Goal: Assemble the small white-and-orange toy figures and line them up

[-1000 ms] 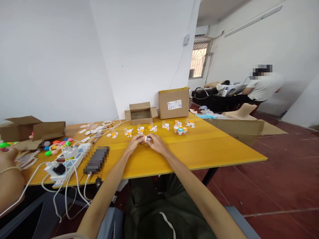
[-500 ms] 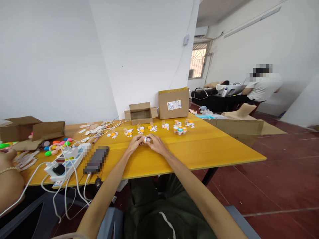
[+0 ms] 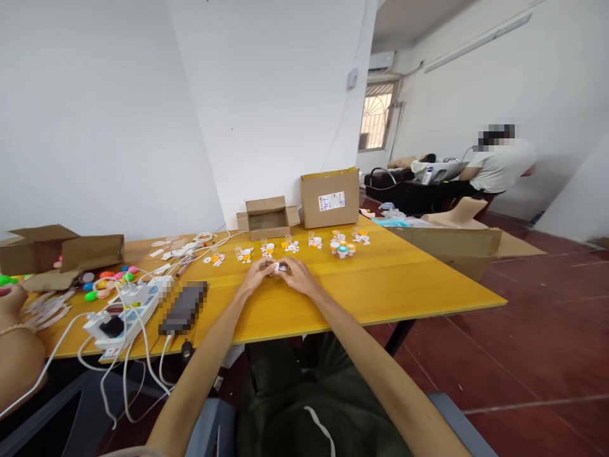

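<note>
Far to the left of the small box (image 3: 271, 233), a co-worker's arm (image 3: 21, 348) with a beaded bracelet (image 3: 14, 327) extends over the table (image 3: 380, 279). An open carton (image 3: 92, 252) sits near that arm, left of the small box, with coloured plastic balls (image 3: 103, 294) beside it. Nearer the small box, but forward of it and to its left, are a power strip (image 3: 148, 303) with white cables plugged in and a dark phone (image 3: 184, 308). Groups of small parts (image 3: 245, 256), white and orange, lie in a row in front of the small box.

The left hand (image 3: 258, 274) is positioned in front of the small box, fingers clamped on a white piece (image 3: 278, 268). The white piece is held between both hands, in front of the small box. The right hand (image 3: 295, 276) has its fingers clamped on the opposite side of the white piece.

A taller box (image 3: 330, 209) stands right of the small box. Lidded cups (image 3: 342, 249) stand clustered to the right and forward. A seated person (image 3: 507, 166) is far right, beyond the table.
</note>
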A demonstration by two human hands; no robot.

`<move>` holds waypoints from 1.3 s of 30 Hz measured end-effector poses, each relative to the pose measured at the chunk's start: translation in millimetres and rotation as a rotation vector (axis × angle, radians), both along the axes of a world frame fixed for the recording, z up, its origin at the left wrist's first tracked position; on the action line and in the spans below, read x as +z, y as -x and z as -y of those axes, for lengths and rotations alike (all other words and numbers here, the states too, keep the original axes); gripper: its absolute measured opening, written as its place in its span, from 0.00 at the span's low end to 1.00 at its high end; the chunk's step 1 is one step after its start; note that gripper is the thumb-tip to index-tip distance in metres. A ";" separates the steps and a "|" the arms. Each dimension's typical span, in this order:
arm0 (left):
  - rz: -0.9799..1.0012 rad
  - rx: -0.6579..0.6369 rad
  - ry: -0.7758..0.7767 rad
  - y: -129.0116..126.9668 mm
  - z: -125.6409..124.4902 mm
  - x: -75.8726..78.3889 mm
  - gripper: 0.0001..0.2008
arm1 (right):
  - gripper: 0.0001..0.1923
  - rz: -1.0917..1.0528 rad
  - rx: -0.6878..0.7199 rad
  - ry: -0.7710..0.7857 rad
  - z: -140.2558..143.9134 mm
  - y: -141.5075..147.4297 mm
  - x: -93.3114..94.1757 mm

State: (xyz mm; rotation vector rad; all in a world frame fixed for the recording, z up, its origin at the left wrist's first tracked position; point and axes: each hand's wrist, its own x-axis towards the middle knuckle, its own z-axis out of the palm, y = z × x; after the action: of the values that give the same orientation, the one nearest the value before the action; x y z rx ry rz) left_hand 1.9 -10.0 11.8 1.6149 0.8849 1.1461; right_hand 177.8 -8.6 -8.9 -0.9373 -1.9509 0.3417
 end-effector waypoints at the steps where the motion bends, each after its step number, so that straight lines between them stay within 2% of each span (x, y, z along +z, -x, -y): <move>1: 0.001 0.002 0.003 -0.1 0.4 0.4 0.19 | 0.05 -0.001 -0.001 0.000 -0.1 0.0 0.1; 16: 0.062 0.020 0.078 1.5 -1.1 -0.1 0.19 | 0.07 -0.008 0.002 0.003 0.8 0.4 1.8; 39: 0.016 0.012 0.051 0.4 -0.4 0.1 0.18 | 0.05 0.015 0.015 -0.019 1.0 -1.1 0.6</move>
State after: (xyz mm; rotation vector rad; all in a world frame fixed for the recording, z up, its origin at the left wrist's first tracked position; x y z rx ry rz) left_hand 1.5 -9.7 11.8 1.5590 0.9076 1.1340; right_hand 178.9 -9.6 -8.3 -0.9163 -1.9724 0.3251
